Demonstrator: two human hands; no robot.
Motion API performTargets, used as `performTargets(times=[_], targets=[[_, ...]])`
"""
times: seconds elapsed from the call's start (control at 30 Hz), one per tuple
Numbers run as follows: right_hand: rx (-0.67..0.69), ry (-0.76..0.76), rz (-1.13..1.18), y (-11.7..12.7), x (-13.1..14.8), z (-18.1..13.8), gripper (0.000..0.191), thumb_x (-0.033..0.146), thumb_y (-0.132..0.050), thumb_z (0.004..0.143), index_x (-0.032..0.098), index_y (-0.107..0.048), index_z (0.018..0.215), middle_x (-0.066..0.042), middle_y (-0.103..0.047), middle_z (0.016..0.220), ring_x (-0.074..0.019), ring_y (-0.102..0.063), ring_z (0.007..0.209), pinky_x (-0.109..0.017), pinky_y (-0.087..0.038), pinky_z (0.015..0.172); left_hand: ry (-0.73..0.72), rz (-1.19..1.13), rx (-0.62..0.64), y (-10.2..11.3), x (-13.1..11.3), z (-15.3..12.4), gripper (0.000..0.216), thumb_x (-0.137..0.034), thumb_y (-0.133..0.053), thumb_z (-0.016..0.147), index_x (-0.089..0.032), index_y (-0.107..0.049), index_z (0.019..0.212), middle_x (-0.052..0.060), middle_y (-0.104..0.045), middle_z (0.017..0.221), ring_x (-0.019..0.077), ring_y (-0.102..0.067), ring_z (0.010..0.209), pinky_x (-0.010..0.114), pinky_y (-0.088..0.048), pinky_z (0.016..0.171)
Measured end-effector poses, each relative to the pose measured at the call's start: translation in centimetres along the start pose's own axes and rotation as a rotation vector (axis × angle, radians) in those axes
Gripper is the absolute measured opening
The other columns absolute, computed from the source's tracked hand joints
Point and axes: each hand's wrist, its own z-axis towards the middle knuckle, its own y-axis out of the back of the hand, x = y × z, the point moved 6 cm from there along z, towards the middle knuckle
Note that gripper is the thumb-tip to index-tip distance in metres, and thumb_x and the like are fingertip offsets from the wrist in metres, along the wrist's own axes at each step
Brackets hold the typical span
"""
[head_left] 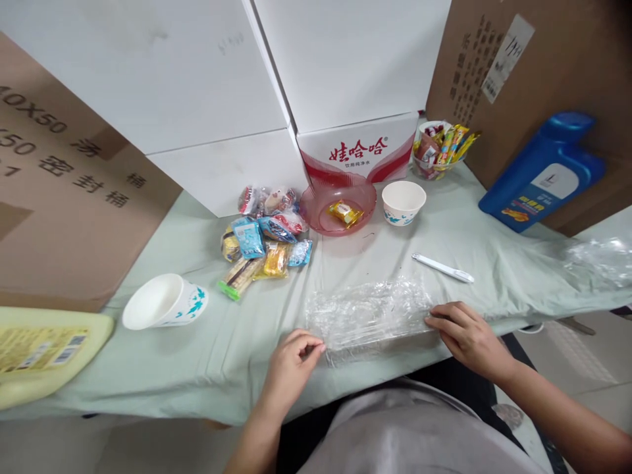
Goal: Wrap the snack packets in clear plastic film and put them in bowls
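A crumpled sheet of clear plastic wrap (368,313) lies on the pale green tablecloth (207,355) near the front edge. My left hand (292,361) pinches its left end with curled fingers. My right hand (467,336) presses on its right end, fingers bent and held together. Behind the wrap lies a white pen-like tool (443,268).
A pile of snack packets (264,240), a pink bowl (338,205) with one yellow packet, a white paper bowl (403,201), a tipped paper bowl (164,301), a cup of snack sticks (437,151), a blue jug (543,174), a yellow jug (39,352), more plastic film (597,260), cardboard and white boxes behind.
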Motion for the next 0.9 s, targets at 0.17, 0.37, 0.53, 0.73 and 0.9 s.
performTargets(times=[0.17,0.37,0.53,0.73,0.9], targets=[[-0.033,0.009,0.003,1.9,0.4,0.7,0.035,0.008,-0.049,0.086,0.024,-0.067,0.111,-0.01,-0.066,0.111,-0.026,-0.06,0.1,-0.045,-0.052,0.084,0.016,0.288,-0.239,3.5,-1.1,-0.7,0.021,-0.044,-0.065,0.081,-0.025,-0.072,0.084,0.005,-0.058,0.105,0.015,-0.059,0.065,0.031,-0.053,0.066],[0.042,0.058,0.001,-0.2,2.7,4.6,0.037,0.031,-0.052,0.093,0.024,-0.059,0.129,-0.011,-0.063,0.127,-0.0285,-0.053,0.124,-0.049,-0.044,0.101,-0.447,0.405,-0.171,-0.2,-6.7,1.7,0.024,-0.031,-0.051,0.094,-0.024,-0.068,0.11,0.008,-0.067,0.113,0.0247,-0.061,0.111,0.039,-0.046,0.1],[0.195,0.028,-0.19,-4.8,1.2,5.0,0.087,0.068,-0.054,0.084,0.012,-0.039,0.147,-0.021,-0.041,0.15,-0.0385,-0.028,0.142,-0.061,-0.031,0.109,-0.541,0.648,0.034,-4.7,-5.6,3.7,0.07,-0.053,-0.061,0.086,-0.022,-0.042,0.145,0.015,-0.036,0.154,0.0412,-0.027,0.143,0.064,-0.027,0.111],[0.258,0.087,-0.154,-2.0,0.4,1.7,0.083,0.056,-0.068,0.08,0.016,-0.039,0.147,-0.016,-0.032,0.156,-0.0347,-0.015,0.147,-0.056,-0.025,0.115,-0.636,0.559,-0.038,-1.5,-3.1,0.8,0.063,-0.048,-0.069,0.081,-0.018,-0.052,0.134,0.017,-0.045,0.145,0.0385,-0.032,0.14,0.055,-0.036,0.11],[0.101,0.089,-0.078,0.1,0.0,-0.2,0.034,0.014,-0.054,0.091,0.023,-0.061,0.123,-0.008,-0.062,0.132,-0.0261,-0.044,0.135,-0.047,-0.041,0.106,-0.698,0.401,-0.057,-0.4,-2.2,-1.1,0.015,-0.015,-0.056,0.09,-0.021,-0.063,0.101,0.007,-0.066,0.111,0.0245,-0.057,0.118,0.041,-0.048,0.101]])
